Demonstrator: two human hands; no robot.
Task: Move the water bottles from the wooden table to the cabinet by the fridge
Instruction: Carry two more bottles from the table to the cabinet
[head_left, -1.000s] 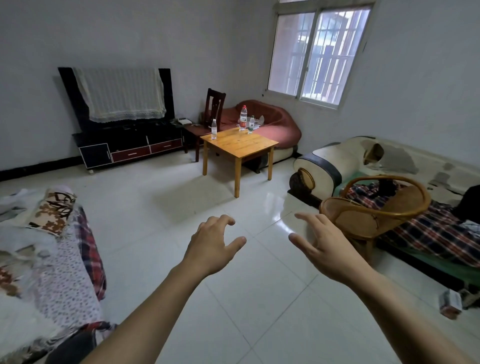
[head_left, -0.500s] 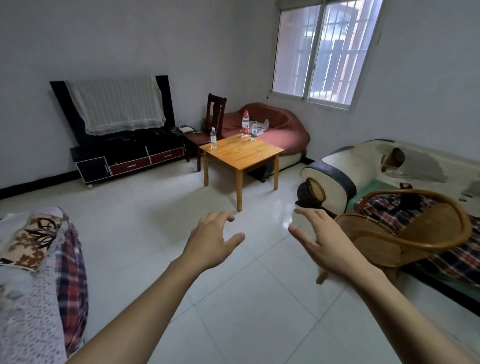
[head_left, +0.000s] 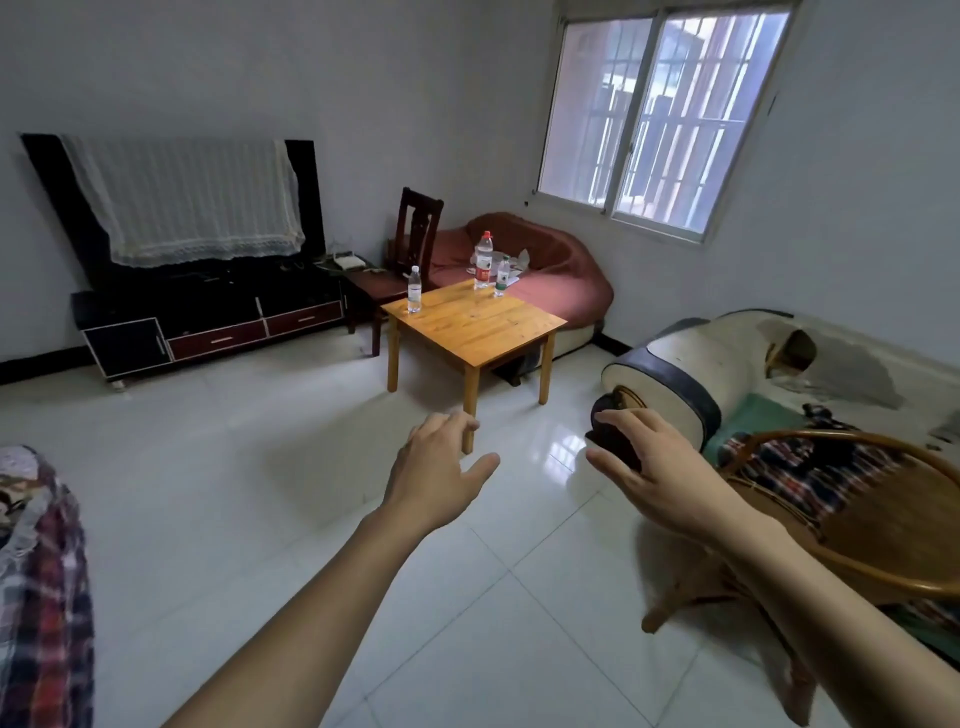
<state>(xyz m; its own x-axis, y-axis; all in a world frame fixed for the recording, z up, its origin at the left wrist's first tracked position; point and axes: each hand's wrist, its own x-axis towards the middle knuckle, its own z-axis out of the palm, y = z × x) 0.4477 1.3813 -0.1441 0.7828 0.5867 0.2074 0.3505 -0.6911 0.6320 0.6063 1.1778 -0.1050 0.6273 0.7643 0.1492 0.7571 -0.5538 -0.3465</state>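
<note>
The wooden counter (head_left: 475, 325) stands across the tiled floor (head_left: 260, 493), well ahead of me. My left grip (head_left: 434, 475) and right grip (head_left: 647, 467) hang out front, fingers loose, holding nothing. Three water bottles (head_left: 483, 260) stand upright on the counter's far edge.

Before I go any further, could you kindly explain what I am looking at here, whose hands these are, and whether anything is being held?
The one current picture comes from a wide-angle camera worn on a person's head, looking forward and down. The left hand and right hand reach out empty, fingers relaxed. Ahead stands a wooden table carrying three bottles: a small bottle near its left corner, a tall red-capped bottle and a short green-capped bottle at the far edge. Neither cabinet nor fridge is in view.
</note>
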